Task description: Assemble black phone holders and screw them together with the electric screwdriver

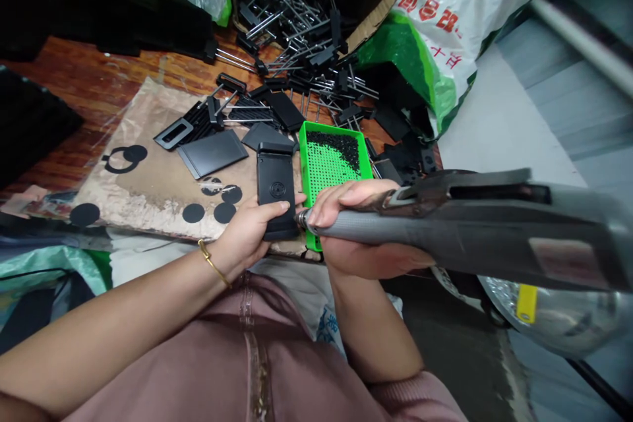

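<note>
My left hand [252,227] grips a black plastic clamp-like holder [275,175] with a round emblem, thumb pressed on its front. My right hand [363,257] is wrapped around a grey electric screwdriver [410,229], which lies almost level and points left. Its tip is at the holder's lower right edge; whether it touches a screw I cannot tell. Just behind, a green perforated basket [304,165] holds many small black screws [346,145], heaped at its far right. Black flat plates [212,150] lie beyond my left hand.
Black parts with metal rods [297,33] spill from a cardboard box [390,6] at the back. Black discs [193,213] and a ring lie on the worn cardboard sheet [148,132]. A white-green sack [445,20] stands back right; a metal bowl [499,293] is lower right.
</note>
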Demonstrator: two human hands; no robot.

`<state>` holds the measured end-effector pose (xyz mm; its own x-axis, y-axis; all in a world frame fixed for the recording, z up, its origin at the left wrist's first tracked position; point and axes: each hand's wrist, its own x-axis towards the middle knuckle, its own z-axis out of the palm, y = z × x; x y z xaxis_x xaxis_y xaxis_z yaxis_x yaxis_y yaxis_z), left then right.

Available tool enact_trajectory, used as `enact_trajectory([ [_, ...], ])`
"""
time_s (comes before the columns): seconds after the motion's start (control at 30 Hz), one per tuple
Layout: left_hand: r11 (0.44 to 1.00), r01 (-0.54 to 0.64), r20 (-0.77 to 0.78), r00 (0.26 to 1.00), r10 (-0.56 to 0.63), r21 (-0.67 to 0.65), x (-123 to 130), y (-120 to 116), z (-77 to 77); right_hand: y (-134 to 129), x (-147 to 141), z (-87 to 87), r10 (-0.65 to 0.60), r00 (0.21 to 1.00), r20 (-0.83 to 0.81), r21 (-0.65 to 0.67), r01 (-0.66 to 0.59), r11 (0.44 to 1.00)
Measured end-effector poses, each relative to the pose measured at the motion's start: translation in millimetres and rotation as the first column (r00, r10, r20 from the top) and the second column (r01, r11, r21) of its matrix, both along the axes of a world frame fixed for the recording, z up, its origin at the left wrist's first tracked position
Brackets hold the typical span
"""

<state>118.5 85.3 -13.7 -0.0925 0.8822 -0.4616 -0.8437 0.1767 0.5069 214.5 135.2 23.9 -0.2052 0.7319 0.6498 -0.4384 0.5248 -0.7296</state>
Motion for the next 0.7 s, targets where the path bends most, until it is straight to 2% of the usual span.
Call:
enact_trajectory([
  [0.17,1.0,0.005,-0.034,0.999,-0.004,0.01,0.3,0.6,-2.5,1.6,-1.7,-6.7,-0.012,0.999,0.037,-0.001,0.012,1.0],
  [0.3,0.997,0.077,-0.066,0.995,-0.078,-0.015,-4.6,-2.0,-2.8,4.5,9.7,4.4,-0.07,0.995,0.066,-0.011,0.071,0.997],
  [0.4,0.987,0.13,-0.066,0.988,-0.136,-0.097,-9.7,-3.1,0.2,6.7,32.3,17.5,-0.196,0.979,0.06,-0.001,0.196,0.981],
  [0.47,0.98,0.14,-0.064,0.987,-0.15,-0.141,-11.7,-2.0,2.8,7.3,47.9,20.4,-0.308,0.95,0.04,0.009,0.308,0.951],
  [0.57,0.979,0.14,-0.046,0.988,-0.148,-0.149,-11.3,1.3,6.0,7.0,63.7,12.6,-0.419,0.907,0.048,0.005,0.419,0.908],
  [0.7,0.987,0.092,-0.055,0.994,-0.1,-0.133,-8.3,3.9,7.7,6.7,67.2,-4.6,-0.467,0.878,0.103,0.002,0.47,0.883],
])
